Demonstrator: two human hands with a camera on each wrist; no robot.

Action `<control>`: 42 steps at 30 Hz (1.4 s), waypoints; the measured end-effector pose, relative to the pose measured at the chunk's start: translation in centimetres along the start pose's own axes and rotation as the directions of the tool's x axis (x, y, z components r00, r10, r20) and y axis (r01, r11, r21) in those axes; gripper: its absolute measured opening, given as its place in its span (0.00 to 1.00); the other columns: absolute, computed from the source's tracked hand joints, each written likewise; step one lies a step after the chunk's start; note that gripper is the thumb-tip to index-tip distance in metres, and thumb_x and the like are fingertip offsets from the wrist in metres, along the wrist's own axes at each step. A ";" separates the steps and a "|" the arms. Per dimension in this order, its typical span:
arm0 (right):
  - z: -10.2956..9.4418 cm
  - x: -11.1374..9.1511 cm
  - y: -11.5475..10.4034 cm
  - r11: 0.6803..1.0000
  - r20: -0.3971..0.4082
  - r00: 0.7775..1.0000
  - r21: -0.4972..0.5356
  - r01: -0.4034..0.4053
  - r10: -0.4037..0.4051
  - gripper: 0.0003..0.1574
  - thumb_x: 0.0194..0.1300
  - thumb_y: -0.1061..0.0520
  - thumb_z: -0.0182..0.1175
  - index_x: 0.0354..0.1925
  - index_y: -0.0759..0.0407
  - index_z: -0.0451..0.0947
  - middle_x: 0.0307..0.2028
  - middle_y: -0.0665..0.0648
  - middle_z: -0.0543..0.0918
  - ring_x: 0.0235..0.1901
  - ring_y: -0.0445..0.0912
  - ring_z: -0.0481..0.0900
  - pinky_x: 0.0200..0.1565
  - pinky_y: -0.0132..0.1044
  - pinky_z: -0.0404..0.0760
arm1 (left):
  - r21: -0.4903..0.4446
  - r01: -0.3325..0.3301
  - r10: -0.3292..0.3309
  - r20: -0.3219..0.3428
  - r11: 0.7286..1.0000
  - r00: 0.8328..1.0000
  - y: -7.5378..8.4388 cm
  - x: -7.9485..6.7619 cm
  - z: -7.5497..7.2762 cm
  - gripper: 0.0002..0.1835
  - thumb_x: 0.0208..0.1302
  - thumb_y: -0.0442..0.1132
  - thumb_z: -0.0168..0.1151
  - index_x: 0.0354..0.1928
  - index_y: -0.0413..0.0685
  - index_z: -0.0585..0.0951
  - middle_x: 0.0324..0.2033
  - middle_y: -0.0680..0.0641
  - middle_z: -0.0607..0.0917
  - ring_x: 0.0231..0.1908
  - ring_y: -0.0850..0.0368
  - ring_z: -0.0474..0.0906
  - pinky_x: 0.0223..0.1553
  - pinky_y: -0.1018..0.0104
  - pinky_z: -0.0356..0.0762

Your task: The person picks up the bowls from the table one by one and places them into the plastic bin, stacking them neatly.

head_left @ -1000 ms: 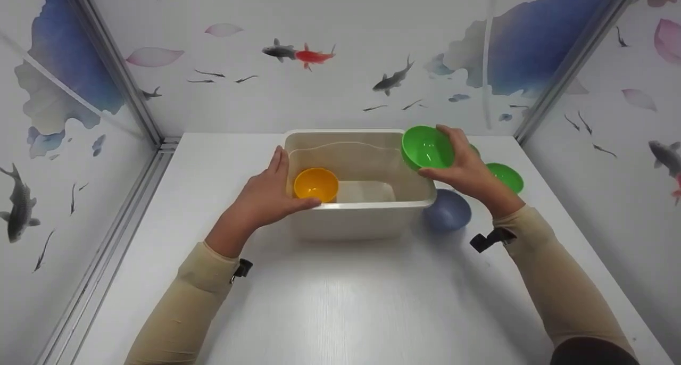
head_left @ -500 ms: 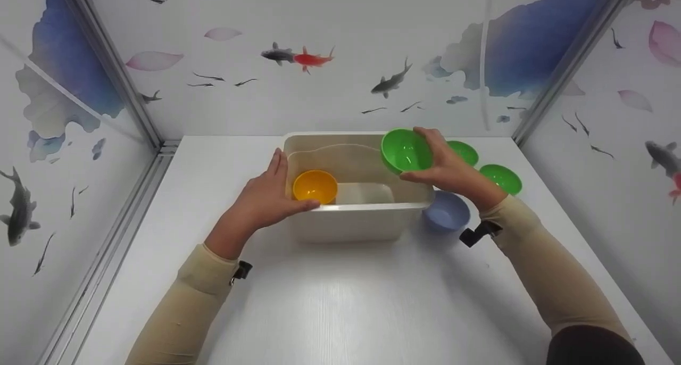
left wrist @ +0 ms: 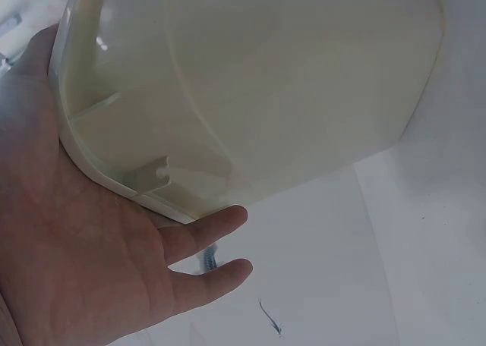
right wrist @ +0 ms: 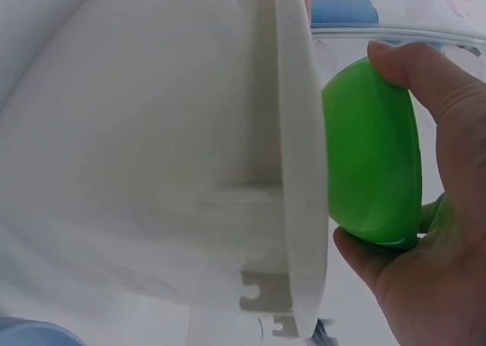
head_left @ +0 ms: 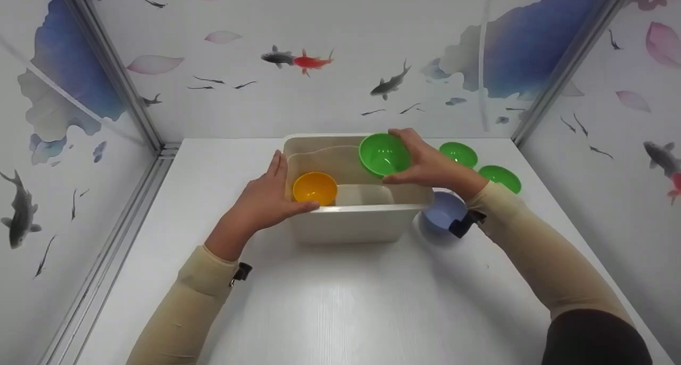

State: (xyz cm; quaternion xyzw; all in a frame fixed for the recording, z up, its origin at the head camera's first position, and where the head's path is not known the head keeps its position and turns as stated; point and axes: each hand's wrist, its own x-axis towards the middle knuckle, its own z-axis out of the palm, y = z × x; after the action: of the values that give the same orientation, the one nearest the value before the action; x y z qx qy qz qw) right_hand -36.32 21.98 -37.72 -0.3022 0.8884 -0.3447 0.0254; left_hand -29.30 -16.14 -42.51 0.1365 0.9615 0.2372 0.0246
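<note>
My right hand (head_left: 427,163) pinches a green bowl (head_left: 384,155) by its sides, between thumb and fingers. This bowl is tilted, above the right part of the beige plastic bin (head_left: 346,225). The right wrist view shows the green bowl (right wrist: 372,160) just beyond the bin's rim (right wrist: 304,164). On the bin's left end rests my left hand (head_left: 266,195), thumb over the front rim and fingers along the side. In the left wrist view the left hand's fingers (left wrist: 209,236) are straight and spread against the rim. An orange bowl (head_left: 315,188) is inside the bin at the left.
Two more green bowls, a rear one (head_left: 458,155) and a nearer one (head_left: 500,179), stand on the white table (head_left: 330,301) right of the bin. A blue bowl (head_left: 442,210) sits by the bin's front right corner, partly behind the right wrist's strap. Patterned walls enclose the table.
My right hand has carried the green bowl leftward from the bin's right rim to over the bin. A green bowl behind it has come into sight. My left hand stays in place.
</note>
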 end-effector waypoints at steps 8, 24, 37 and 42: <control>0.0 1.5 -0.6 1.000 0.075 0.997 0.016 0.021 -0.022 0.75 0.55 0.48 0.88 0.86 0.62 0.55 0.73 0.64 0.68 0.70 0.59 0.73 0.72 0.57 0.74 | 0.005 -0.004 0.004 0.000 1.000 1.000 0.0 -0.1 0.1 0.78 0.59 0.85 0.64 0.89 0.36 0.40 0.89 0.38 0.39 0.78 0.28 0.67 0.74 0.33 0.69; 1.1 5.3 -1.3 0.998 0.161 0.985 0.005 0.068 -0.068 0.71 0.55 0.49 0.87 0.85 0.63 0.58 0.71 0.64 0.69 0.67 0.59 0.74 0.73 0.56 0.73 | 0.003 -0.011 0.011 -0.016 1.000 1.000 -0.1 0.1 0.2 0.79 0.56 0.88 0.61 0.90 0.37 0.42 0.89 0.38 0.41 0.76 0.28 0.69 0.72 0.31 0.71; 1.5 7.5 -2.7 0.995 0.242 0.966 -0.033 0.099 -0.088 0.72 0.55 0.50 0.87 0.85 0.61 0.57 0.72 0.65 0.68 0.66 0.59 0.74 0.71 0.55 0.75 | 0.013 -0.005 0.005 -0.008 1.000 1.000 -0.1 -0.1 -0.1 0.80 0.57 0.88 0.61 0.89 0.36 0.41 0.89 0.37 0.40 0.77 0.26 0.67 0.73 0.33 0.70; 1.4 8.3 -2.8 0.993 0.253 0.963 -0.045 0.105 -0.090 0.72 0.56 0.49 0.86 0.86 0.60 0.56 0.73 0.64 0.68 0.67 0.57 0.74 0.71 0.55 0.75 | 0.008 -0.013 0.014 -0.004 1.000 1.000 0.1 -0.1 -0.1 0.80 0.57 0.88 0.61 0.89 0.36 0.40 0.89 0.36 0.41 0.76 0.26 0.68 0.72 0.33 0.71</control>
State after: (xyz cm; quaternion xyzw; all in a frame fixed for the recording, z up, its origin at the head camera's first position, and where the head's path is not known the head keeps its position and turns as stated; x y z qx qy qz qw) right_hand -41.27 14.93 -35.70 -0.3872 0.8717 -0.2787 0.1115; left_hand -29.19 -16.13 -42.37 0.1425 0.9615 0.2339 0.0204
